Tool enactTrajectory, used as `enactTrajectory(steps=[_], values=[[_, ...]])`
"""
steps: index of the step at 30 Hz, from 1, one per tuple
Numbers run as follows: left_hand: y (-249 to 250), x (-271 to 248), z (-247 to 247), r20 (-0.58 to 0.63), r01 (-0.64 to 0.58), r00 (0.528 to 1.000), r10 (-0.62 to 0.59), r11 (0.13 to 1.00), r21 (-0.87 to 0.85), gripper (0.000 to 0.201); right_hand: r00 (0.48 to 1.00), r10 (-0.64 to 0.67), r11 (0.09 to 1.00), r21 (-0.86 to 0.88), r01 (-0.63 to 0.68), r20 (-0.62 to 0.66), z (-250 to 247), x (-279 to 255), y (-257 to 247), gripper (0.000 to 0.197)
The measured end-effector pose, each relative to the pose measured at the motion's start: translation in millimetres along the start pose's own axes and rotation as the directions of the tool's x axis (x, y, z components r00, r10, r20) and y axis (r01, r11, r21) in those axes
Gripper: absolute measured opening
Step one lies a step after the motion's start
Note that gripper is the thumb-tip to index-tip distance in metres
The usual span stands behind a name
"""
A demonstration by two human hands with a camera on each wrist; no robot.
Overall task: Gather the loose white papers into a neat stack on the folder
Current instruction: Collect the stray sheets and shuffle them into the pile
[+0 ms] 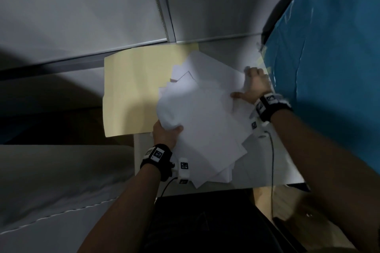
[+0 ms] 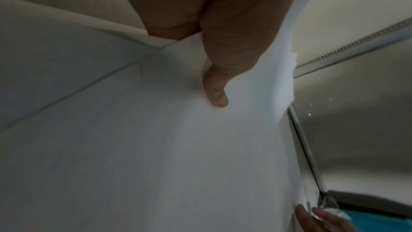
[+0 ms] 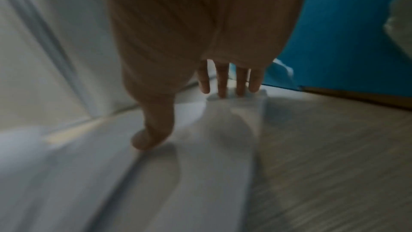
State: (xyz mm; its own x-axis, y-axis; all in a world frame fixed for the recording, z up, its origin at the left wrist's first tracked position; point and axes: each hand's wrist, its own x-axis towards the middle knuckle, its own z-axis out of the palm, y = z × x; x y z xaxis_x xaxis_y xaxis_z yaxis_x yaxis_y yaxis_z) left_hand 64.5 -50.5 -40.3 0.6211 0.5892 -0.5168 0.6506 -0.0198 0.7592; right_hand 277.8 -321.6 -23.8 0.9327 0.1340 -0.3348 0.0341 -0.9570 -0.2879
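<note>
A messy fan of white papers (image 1: 205, 113) lies partly over the right side of a pale yellow folder (image 1: 131, 92) and partly on the table. My left hand (image 1: 167, 132) grips the near left edge of the pile. Its thumb (image 2: 216, 94) lies on top of the papers (image 2: 178, 147), and its fingers are hidden beneath. My right hand (image 1: 251, 85) rests on the far right corner of the papers. Its fingers (image 3: 223, 87) are straight and touch the paper edge (image 3: 236, 105), while the thumb (image 3: 151, 135) presses on a sheet. The right wrist view is blurred.
Grey partition panels with a metal strip (image 1: 162, 6) stand right behind the folder. A blue plastic sheet (image 1: 329, 57) hangs close on the right. The table (image 1: 273, 162) ends near me, above a dark shape (image 1: 205, 222). A thin cable (image 1: 272, 160) runs from my right wrist.
</note>
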Motion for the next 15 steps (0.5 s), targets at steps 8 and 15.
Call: enactTrajectory(steps=[8, 15], values=[[-13.1, -0.5, 0.1, 0.008, 0.018, 1.000, -0.017, 0.999, -0.047, 0.051, 0.974, -0.024, 0.993, 0.121, -0.004, 0.225, -6.6, 23.4, -10.9, 0.105], [-7.5, 0.3, 1.0, 0.004, 0.008, 1.000, -0.008, 0.998, -0.061, 0.051, 0.958, -0.060, 0.984, 0.179, 0.009, 0.279, -26.7, 26.7, -16.7, 0.066]])
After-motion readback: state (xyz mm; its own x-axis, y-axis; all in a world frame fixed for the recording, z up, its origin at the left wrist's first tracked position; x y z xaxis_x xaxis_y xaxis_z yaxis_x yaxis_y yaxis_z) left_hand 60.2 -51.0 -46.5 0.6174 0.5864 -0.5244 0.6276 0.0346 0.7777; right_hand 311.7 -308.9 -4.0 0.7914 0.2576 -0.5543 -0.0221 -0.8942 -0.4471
